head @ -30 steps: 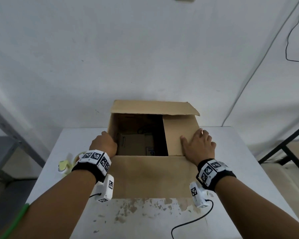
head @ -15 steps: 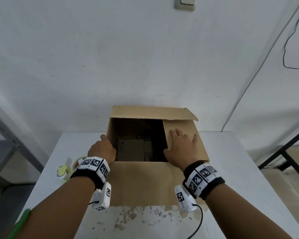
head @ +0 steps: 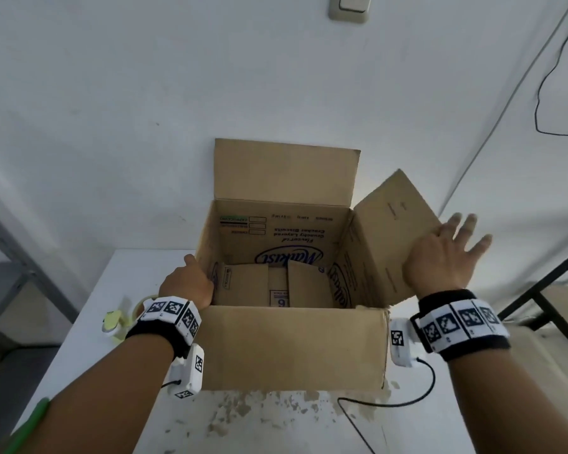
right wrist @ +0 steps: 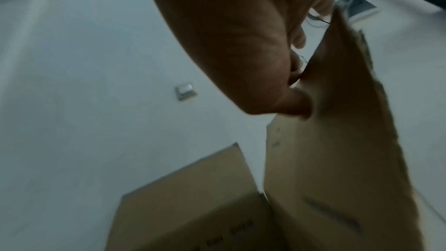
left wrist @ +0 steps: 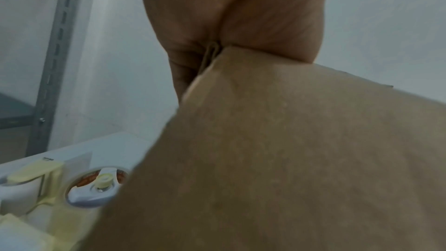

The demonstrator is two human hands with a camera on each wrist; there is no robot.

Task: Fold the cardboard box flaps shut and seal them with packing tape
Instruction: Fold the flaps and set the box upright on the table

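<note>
Box mouth [head: 276, 257] open; tape dispenser [head: 118, 319] crowds left.

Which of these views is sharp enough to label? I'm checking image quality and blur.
Head view: evenly lit and sharp on the cardboard box, though the right hand has motion-blurred fingertips. Left wrist view: soft, with the box wall close and out of focus. Right wrist view: dim, bluish, and the right flap is smeared.
</note>
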